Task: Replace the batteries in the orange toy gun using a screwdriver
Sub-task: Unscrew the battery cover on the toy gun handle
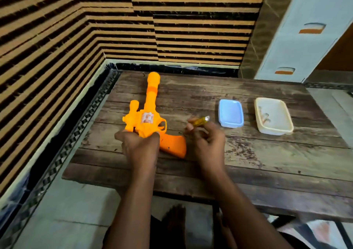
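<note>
1. The orange toy gun (150, 115) is laid flat on the wooden table (248, 153), barrel pointing away, and is gripped at its body by the left hand (140, 147), fingers curled over it.
2. The screwdriver (200, 120) is pinched in the curled fingers of the right hand (206, 143), just right of the gun's grip; its tip cannot be made out.
3. Step judged: early, screw not yet engaged; cover appears shut.
4. Next move: tip to be seated in the grip screw, gun held steady.
5. Blue container (230, 113) and white container (273, 116) are set further right.
</note>
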A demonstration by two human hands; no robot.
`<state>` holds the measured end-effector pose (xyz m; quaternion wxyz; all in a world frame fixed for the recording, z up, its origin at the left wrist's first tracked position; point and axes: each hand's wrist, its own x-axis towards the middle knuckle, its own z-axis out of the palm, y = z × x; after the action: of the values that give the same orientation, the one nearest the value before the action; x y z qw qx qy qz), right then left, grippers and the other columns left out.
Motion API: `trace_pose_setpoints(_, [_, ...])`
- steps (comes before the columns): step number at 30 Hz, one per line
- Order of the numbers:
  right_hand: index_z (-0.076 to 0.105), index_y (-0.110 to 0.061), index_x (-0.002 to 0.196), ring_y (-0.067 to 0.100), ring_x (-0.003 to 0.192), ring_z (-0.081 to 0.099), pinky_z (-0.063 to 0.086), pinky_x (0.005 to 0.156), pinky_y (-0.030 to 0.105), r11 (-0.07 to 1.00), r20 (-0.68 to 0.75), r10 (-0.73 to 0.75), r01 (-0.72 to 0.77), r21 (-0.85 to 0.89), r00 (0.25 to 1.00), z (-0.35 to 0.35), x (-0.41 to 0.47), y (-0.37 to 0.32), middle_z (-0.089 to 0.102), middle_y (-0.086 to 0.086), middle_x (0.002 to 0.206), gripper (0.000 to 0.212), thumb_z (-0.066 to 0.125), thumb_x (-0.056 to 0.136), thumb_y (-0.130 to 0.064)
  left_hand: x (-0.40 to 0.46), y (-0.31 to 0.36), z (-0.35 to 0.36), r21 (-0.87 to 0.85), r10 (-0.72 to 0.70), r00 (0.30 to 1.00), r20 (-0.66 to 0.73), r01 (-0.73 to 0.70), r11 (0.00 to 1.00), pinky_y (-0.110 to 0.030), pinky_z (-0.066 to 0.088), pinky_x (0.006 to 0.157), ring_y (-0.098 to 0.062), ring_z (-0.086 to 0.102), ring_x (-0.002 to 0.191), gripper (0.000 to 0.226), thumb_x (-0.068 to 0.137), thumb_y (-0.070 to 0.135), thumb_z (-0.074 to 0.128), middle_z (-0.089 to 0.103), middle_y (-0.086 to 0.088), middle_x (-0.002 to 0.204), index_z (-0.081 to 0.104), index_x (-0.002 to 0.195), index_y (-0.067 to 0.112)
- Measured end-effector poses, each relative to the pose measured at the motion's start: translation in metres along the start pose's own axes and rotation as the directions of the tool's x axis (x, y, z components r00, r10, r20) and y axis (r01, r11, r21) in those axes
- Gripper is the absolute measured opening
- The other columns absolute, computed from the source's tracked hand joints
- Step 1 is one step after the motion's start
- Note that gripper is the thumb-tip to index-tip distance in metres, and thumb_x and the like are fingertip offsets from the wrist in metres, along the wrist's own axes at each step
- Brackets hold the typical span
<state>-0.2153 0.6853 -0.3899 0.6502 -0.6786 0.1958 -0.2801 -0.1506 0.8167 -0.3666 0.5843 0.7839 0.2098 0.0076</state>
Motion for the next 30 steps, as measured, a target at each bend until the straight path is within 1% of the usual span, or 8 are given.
trace_pose_setpoints(3, [0.075,-0.007,0.104,0.027,0.084,0.072,0.059,0.079,0.041,0.95,-0.052,0.182,-0.162,0.269,0.982,0.016,-0.002,0.001,0.076,0.027,0.094,0.01,0.067,0.1,-0.003,0.003,-0.001,0.003,0.066,0.006,1.0,-0.01,-0.005,0.998,-0.052,0.063,0.076,-0.038,0.073,0.087,0.076,0.049,0.041,0.081,0.073,-0.011,0.096,0.048,0.111,0.013])
trace_pose_setpoints(6, [0.074,-0.008,0.104,0.019,0.081,0.07,0.059,0.079,0.037,0.865,-0.094,0.31,-0.239,0.441,0.946,0.027,-0.001,0.003,0.074,0.016,0.088,0.011,0.064,0.101,-0.003,0.001,-0.001,0.007,0.14,0.002,1.0,-0.004,-0.001,0.99,-0.046,0.061,0.081,-0.038,0.073,0.095,0.075,0.054,0.05,0.088,0.075,-0.012,0.1,0.061,0.11,0.01])
trace_pose_setpoints(10, [0.072,-0.008,0.105,0.009,0.069,0.067,0.059,0.066,0.024,0.758,-0.097,0.401,-0.27,0.594,0.911,0.028,0.003,0.002,0.069,0.006,0.085,0.014,0.06,0.102,-0.002,0.0,-0.006,0.01,-0.06,-0.033,0.998,0.062,0.037,0.998,-0.051,0.065,0.074,-0.023,0.075,0.077,0.047,0.048,0.052,0.086,0.077,0.003,0.077,0.075,0.082,0.022])
trace_pose_setpoints(12, [0.073,-0.009,0.102,0.009,0.068,0.065,0.058,0.064,0.023,0.723,-0.083,0.436,-0.294,0.625,0.896,0.027,0.005,0.002,0.069,0.001,0.078,0.015,0.059,0.103,-0.002,-0.003,-0.005,0.013,-0.156,-0.033,0.994,0.106,0.049,0.986,-0.049,0.065,0.067,-0.017,0.075,0.077,0.037,0.064,0.034,0.09,0.079,0.002,0.085,0.075,0.094,0.021])
trace_pose_setpoints(16, [0.07,-0.006,0.102,0.01,0.063,0.061,0.056,0.061,0.023,0.659,-0.008,0.483,-0.357,0.662,0.876,0.024,0.004,-0.005,0.064,0.003,0.069,0.014,0.057,0.104,-0.004,-0.008,-0.003,0.022,-0.34,-0.03,0.977,0.212,0.103,0.935,-0.046,0.062,0.058,-0.029,0.076,0.098,0.057,0.082,0.019,0.085,0.073,-0.012,0.116,0.051,0.126,0.009])
trace_pose_setpoints(22, [0.063,-0.005,0.093,0.013,0.062,0.055,0.049,0.065,0.025,0.815,-0.002,0.284,-0.241,0.527,0.959,0.007,0.01,-0.011,0.064,0.007,0.076,0.017,0.053,0.107,-0.006,-0.008,0.002,0.026,-0.415,-0.158,0.915,0.371,0.315,0.853,-0.04,0.064,0.058,-0.028,0.078,0.089,0.011,0.09,0.01,0.076,0.079,-0.013,0.099,0.071,0.099,0.014])
trace_pose_setpoints(25, [0.061,0.003,0.096,0.017,0.063,0.059,0.051,0.066,0.028,0.924,0.076,0.146,-0.163,0.347,0.986,-0.002,0.008,-0.008,0.069,0.009,0.078,0.018,0.055,0.108,-0.01,-0.007,0.0,0.024,-0.413,-0.144,0.91,0.39,0.313,0.855,-0.038,0.063,0.055,-0.022,0.075,0.076,0.009,0.091,0.007,0.074,0.076,-0.006,0.084,0.069,0.089,0.014])
trace_pose_setpoints(30, [0.06,0.015,0.104,0.022,0.07,0.067,0.057,0.07,0.031,0.965,0.113,0.039,-0.067,0.253,0.993,-0.007,0.006,-0.01,0.072,0.025,0.085,0.022,0.06,0.105,-0.007,-0.005,-0.002,0.025,-0.445,-0.118,0.906,0.406,0.309,0.841,-0.045,0.065,0.061,-0.026,0.076,0.079,0.008,0.091,0.006,0.074,0.076,-0.012,0.09,0.069,0.093,0.012])
